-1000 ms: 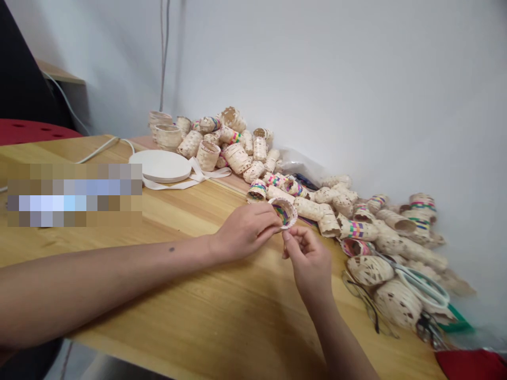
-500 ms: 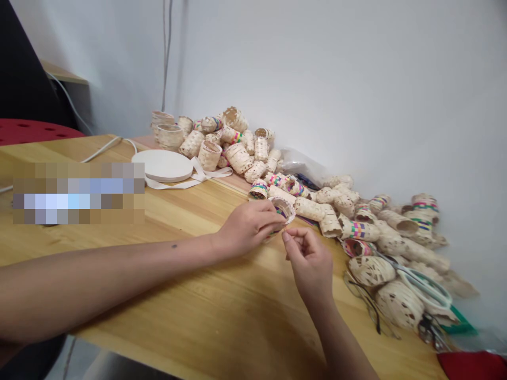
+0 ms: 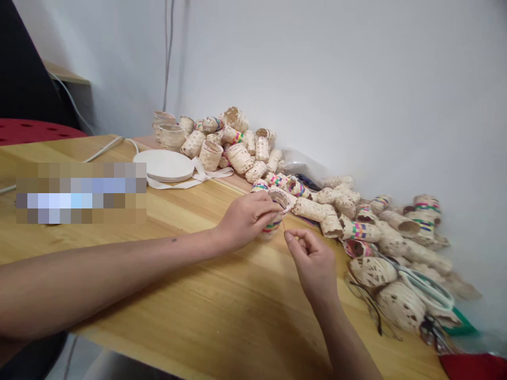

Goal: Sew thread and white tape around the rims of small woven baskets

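The woven basket (image 3: 271,228) is matt, rough strips, bark or wood-like, with dyed bands. Surface (image 3: 198,306): varnished pale wood, slight gloss. Ribbon roll (image 3: 163,165): white, matt cloth.

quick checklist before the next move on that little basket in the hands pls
1. Left hand on the small woven wood-chip basket with a rainbow band: ok, fingers and thumb wrap it.
2. Pale rim edging on that basket: cannot tell, the fingers partly hide it.
3. Right hand on the thin pale strand: cannot tell, too fine to see a pinch.
4. White-handled scissors: ok, lying among the baskets at right, in neither hand.
5. Roll of white tape: ok, flat on the wooden table.
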`<action>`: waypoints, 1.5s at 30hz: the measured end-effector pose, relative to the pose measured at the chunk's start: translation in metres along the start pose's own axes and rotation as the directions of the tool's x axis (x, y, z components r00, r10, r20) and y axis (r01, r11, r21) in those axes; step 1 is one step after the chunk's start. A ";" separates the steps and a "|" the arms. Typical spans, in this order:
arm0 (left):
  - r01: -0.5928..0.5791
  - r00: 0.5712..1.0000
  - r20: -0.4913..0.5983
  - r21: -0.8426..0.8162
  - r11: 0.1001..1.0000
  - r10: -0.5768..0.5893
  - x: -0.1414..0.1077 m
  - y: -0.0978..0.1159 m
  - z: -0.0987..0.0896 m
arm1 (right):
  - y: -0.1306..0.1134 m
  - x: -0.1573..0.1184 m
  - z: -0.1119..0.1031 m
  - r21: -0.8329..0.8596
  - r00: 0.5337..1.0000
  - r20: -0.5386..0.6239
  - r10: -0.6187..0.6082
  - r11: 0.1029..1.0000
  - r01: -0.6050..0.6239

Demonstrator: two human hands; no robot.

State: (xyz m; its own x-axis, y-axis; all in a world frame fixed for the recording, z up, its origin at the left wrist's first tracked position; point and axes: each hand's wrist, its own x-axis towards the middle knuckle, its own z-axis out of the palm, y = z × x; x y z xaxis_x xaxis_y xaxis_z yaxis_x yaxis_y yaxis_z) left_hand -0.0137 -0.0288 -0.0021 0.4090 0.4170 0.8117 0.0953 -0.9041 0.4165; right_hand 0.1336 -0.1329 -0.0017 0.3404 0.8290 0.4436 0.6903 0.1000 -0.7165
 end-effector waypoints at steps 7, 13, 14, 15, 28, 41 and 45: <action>0.001 0.999 0.037 -0.023 1.000 0.000 -0.001 0.002 0.003 | -0.007 -0.002 -0.009 0.119 0.971 0.224 -0.085 0.991 0.059; 0.157 0.986 0.083 -0.127 0.979 -0.147 0.004 0.010 -0.004 | -0.008 -0.003 -0.020 0.157 0.978 0.176 -0.116 0.984 0.088; 0.181 0.981 0.096 -0.142 0.973 -0.168 0.005 0.010 -0.005 | -0.008 -0.004 -0.021 0.155 0.983 0.147 -0.114 0.984 0.091; 0.190 0.978 0.118 -0.158 0.969 -0.172 0.006 0.010 -0.005 | -0.008 -0.004 -0.022 0.148 0.987 0.116 -0.108 0.985 0.090; 0.052 0.960 0.280 -0.231 0.972 0.016 0.009 0.006 -0.004 | -0.002 0.007 -0.036 0.115 0.967 -0.066 -0.246 0.961 0.253; -0.003 0.963 0.257 -0.288 0.958 0.080 0.007 0.003 -0.001 | 0.008 0.012 -0.037 -0.266 0.842 -0.013 -0.539 0.814 0.517; -0.061 0.953 0.272 -0.265 0.962 0.135 0.007 0.003 -0.002 | 0.008 0.017 -0.039 -0.277 0.767 0.073 -0.637 0.726 0.630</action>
State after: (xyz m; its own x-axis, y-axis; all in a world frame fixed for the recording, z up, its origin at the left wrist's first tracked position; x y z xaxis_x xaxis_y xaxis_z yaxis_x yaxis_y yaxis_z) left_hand -0.0122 -0.0287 0.0052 0.6493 0.2497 0.7184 -0.1736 -0.8710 0.4596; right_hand 0.1697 -0.1402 0.0214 -0.2257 0.6124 0.7576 0.8923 0.4420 -0.0915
